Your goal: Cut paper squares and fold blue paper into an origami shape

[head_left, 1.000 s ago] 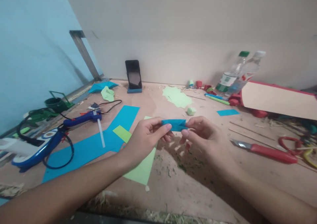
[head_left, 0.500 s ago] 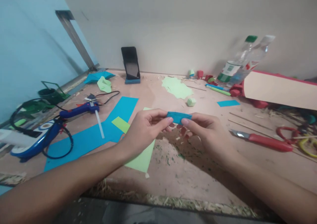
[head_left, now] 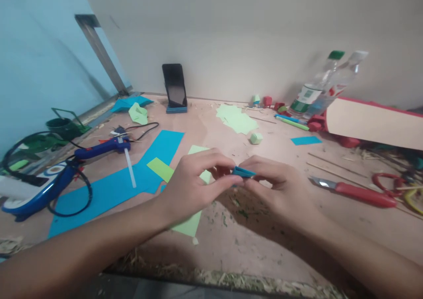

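A small folded piece of blue paper (head_left: 243,172) is held between both hands, above the middle of the table. My left hand (head_left: 201,180) pinches its left end between thumb and fingers. At the right end, my right hand (head_left: 276,180) pinches it the same way. The paper is seen nearly edge-on, and fingertips cover much of it. Under my left forearm and hand lie a large blue paper sheet (head_left: 105,195), a short green strip (head_left: 160,169) and a light green sheet (head_left: 190,224).
A blue glue gun (head_left: 102,149) with its cord lies left. A phone (head_left: 174,87) stands at the back. Farther right are a light green paper cube (head_left: 255,138), a blue paper rectangle (head_left: 306,140), a red-handled cutter (head_left: 363,194), scissors (head_left: 385,181) and plastic bottles (head_left: 307,97).
The blue paper has turned from showing its broad face to nearly edge-on. Both hands have come closer together and slightly lower, still pinching it.
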{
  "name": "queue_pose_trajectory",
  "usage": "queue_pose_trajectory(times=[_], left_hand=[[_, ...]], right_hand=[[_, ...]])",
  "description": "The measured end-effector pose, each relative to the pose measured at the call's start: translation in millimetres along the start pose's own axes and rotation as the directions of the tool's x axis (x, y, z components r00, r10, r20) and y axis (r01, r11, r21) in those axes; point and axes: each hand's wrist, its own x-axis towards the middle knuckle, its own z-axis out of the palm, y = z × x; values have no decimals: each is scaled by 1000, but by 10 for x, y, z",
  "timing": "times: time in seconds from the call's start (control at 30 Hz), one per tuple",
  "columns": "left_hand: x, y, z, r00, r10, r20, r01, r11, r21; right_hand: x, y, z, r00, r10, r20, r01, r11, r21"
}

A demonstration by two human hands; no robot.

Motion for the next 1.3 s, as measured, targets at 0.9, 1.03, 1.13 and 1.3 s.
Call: queue_pose_trajectory(times=[0.9,1.03,1.13,1.3], left_hand=[[28,-162,-40,909,-321,265,416,734,-537],[2,-188,-40,914,-291,283,404,710,-576],[-9,-203,-31,921,-267,284,388,693,-608],[10,-180,-34,932,-259,255,360,753,-551]], right_hand=[[14,9,13,959,279,43,-273,881,387],[3,-19,20,957,292,7,-275,895,350],[4,-34,24,956,293,-19,-272,907,321],[12,-50,13,967,250,-42,-234,945,227]])
